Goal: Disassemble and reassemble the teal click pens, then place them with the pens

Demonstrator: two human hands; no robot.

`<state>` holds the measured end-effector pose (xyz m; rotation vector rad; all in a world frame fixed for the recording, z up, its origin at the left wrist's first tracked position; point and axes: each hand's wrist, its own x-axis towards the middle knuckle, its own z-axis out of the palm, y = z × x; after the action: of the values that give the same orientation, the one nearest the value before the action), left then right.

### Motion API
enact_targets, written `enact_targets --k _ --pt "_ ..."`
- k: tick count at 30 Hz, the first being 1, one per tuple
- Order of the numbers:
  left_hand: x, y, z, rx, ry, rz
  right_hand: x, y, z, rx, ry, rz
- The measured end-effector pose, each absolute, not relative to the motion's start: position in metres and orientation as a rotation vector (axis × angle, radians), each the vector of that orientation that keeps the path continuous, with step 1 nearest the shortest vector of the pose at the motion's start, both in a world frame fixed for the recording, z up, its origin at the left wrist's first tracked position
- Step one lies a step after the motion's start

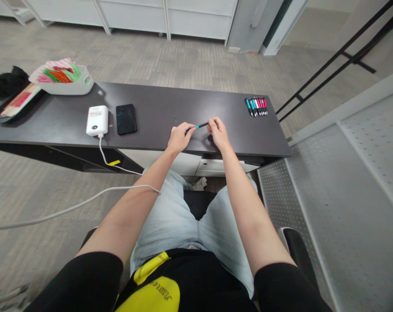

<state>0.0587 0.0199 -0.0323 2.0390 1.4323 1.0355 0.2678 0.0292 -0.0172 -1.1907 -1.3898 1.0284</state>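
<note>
Seated person, both arms out over a dark counter [157, 108]. Left hand [179, 138] and right hand [217, 131] each pinch one end of a single pen [198, 126], black with a teal band, held level just above the counter's near edge; the two-ended grip looks suited to pulling or pushing the pen's parts along its length.

Row of like pens [256, 106], teal and pink, lies side by side at the far right corner, well apart from the hands, seemingly sorted.

Left of the hands: black phone [126, 118] face down, beside a white power bank [97, 120] with a cable running off the edge. Its label is too small to read.

Farther left, a white bin [68, 84] holds coloured strips.

Yellow shirt print is partly visible, not legible.
</note>
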Motion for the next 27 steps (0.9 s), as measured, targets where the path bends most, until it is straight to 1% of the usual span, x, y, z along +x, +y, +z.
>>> enact_targets --k 3,18,27 --pt "0.059 0.021 -0.033 2.013 1.438 1.045 0.266 0.030 -0.017 -1.193 -1.295 0.990" --pt "0.056 0.020 -0.035 1.990 1.406 1.109 0.268 0.030 -0.024 -1.259 -1.377 0.993" --pt "0.057 0.020 -0.035 2.015 1.367 1.103 0.268 0.034 -0.031 -1.167 -1.383 1.018"
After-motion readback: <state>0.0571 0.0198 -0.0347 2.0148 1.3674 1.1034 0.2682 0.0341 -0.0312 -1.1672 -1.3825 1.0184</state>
